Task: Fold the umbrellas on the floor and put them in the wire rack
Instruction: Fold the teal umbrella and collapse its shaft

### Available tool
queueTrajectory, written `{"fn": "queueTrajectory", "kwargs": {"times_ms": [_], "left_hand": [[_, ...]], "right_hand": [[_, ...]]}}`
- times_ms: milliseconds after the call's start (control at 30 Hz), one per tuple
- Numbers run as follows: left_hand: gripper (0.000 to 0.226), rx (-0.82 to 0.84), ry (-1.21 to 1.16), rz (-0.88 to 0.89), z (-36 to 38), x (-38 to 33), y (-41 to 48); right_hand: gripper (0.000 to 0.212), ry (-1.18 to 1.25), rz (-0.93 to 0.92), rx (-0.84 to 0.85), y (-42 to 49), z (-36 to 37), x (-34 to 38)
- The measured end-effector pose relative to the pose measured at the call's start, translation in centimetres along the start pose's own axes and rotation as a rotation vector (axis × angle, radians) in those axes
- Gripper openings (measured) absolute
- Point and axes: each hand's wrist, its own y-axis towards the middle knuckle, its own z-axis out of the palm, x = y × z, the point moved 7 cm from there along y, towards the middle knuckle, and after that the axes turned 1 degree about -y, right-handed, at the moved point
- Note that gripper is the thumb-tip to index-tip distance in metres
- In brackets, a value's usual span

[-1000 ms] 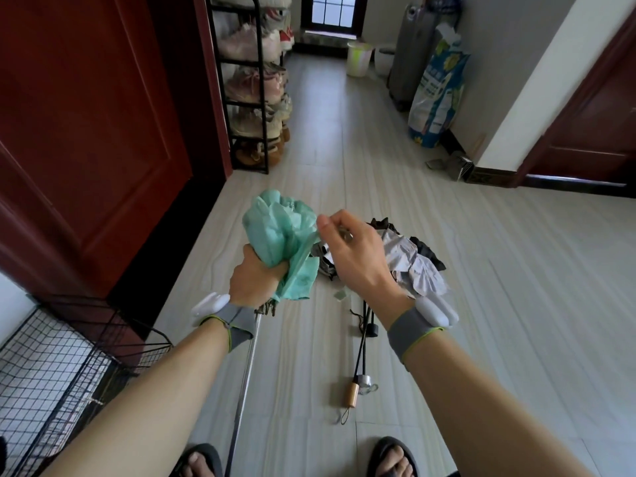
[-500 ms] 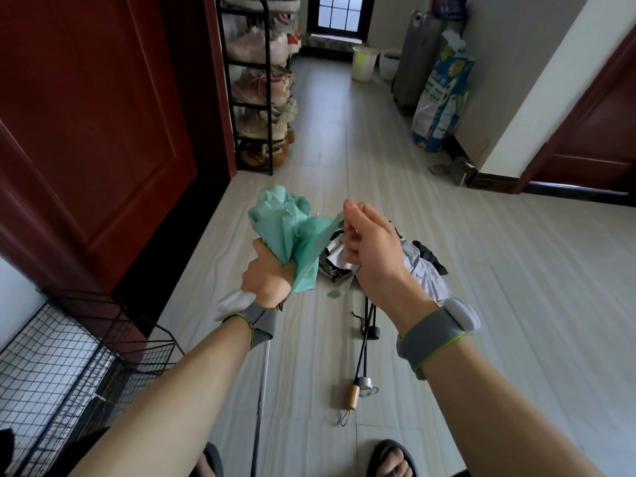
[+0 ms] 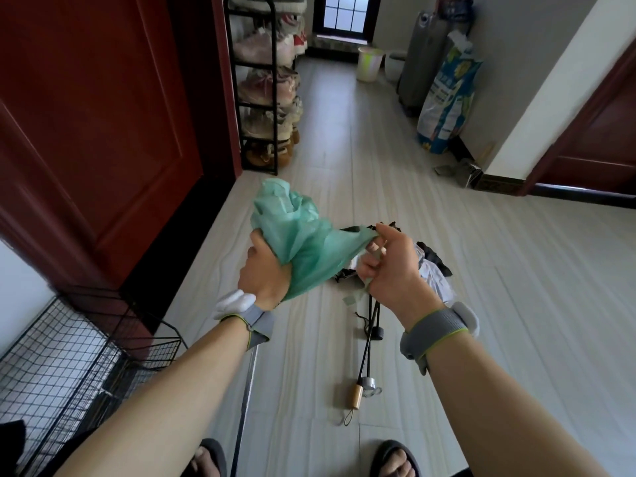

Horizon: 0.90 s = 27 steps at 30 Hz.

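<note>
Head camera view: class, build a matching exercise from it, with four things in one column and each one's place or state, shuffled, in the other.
Things: 1 green umbrella; 2 wire rack; 3 wooden-handled umbrella; 4 shoe rack.
Places: a lying on the floor; b gripped by left hand, pinched by right hand; c holding shoes; d lower left of view.
Pairs: 1-b; 2-d; 3-a; 4-c.

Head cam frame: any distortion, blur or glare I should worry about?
Head view: heavy wide-angle bowing, the red door and white wall corner lean outward. Head view: soft even daylight from the far window, no hard shadows or strong glare on the floor. Head view: left hand, right hand and green umbrella look sharp.
</note>
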Motion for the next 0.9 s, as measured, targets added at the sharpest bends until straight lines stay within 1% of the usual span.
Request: {"fn": "queueTrajectory", "kwargs": {"times_ms": [33,100,167,200,267,367,433,467,500,533,567,633,667,700,733,767,800,833,867,900], "left_hand": [[0.064,-0.015,0.089,0.032,0.1,-0.1,-0.1],[0.069,-0.029,0.302,0.093,0.7,-0.8,-0.7],[0.071,0.022,0.424,0.154,1.8,-1.8,-1.7],[0.072,0.054,0.447,0.179,2.5,-2.3,-2.3],[0.073,0.076,0.445,0.248,3.4,-3.3,-3.6],[0.071,-0.015,0.405,0.422,3.6,-5.0,-5.9],[0.072,0.019,0.359,0.485,3.7,-5.6,-7.1],[0.073,0.060,0.289,0.516,3.7,-5.7,-7.7],[0.076,0.114,0.165,0.533,3.8,-5.9,-8.0],[0.079,0.179,-0.001,0.499,3.5,-5.8,-7.9],[0.081,0.263,-0.174,0.402,3.6,-5.3,-7.4],[0.084,0.439,-0.419,0.218,3.8,-4.9,-6.9],[0.080,0.521,-0.551,0.152,3.9,-5.0,-6.9],[0.070,0.590,-0.713,0.082,4.0,-5.1,-6.8],[0.055,0.646,-0.858,0.001,3.9,-5.4,-7.0],[0.040,0.675,-0.950,-0.063,3.9,-5.5,-7.1],[0.031,0.658,-0.998,-0.116,3.9,-5.4,-7.1],[0.032,0.603,-0.972,-0.125,4.0,-5.0,-6.8],[0.042,0.535,-0.926,-0.110,4.1,-4.5,-6.5],[0.056,0.479,-0.889,-0.106,4.6,-3.9,-6.2]], "right_hand": [[0.040,0.031,0.014,0.011,0.1,0.0,0.0],[0.041,0.038,0.015,0.101,-0.5,1.6,0.2],[0.038,-0.046,-0.023,0.193,-1.5,4.0,0.1],[0.037,-0.121,-0.061,0.209,-1.6,4.8,0.1],[0.040,-0.247,-0.134,0.195,-1.4,5.1,0.4],[0.042,-0.344,-0.166,0.166,-0.8,3.9,1.2],[0.041,-0.366,-0.166,0.187,-0.5,3.1,1.3],[0.042,-0.365,-0.174,0.197,-0.4,2.9,1.3],[0.043,-0.354,-0.181,0.193,-0.3,2.6,1.3],[0.043,-0.332,-0.180,0.183,-0.1,2.2,1.2],[0.042,-0.299,-0.170,0.167,0.1,1.9,1.2],[0.038,-0.216,-0.132,0.157,0.3,1.2,1.2],[0.036,-0.176,-0.110,0.154,0.4,0.8,1.1],[0.036,-0.133,-0.095,0.148,0.5,0.6,1.2],[0.036,-0.101,-0.081,0.146,0.4,0.4,1.2],[0.037,-0.068,-0.066,0.145,0.3,0.3,1.1],[0.038,-0.035,-0.055,0.149,0.2,0.3,1.0],[0.038,-0.006,-0.044,0.155,0.0,0.5,0.9],[0.039,0.012,-0.034,0.164,-0.3,0.8,0.8],[0.039,0.030,-0.025,0.174,-0.4,1.1,0.7]]}}
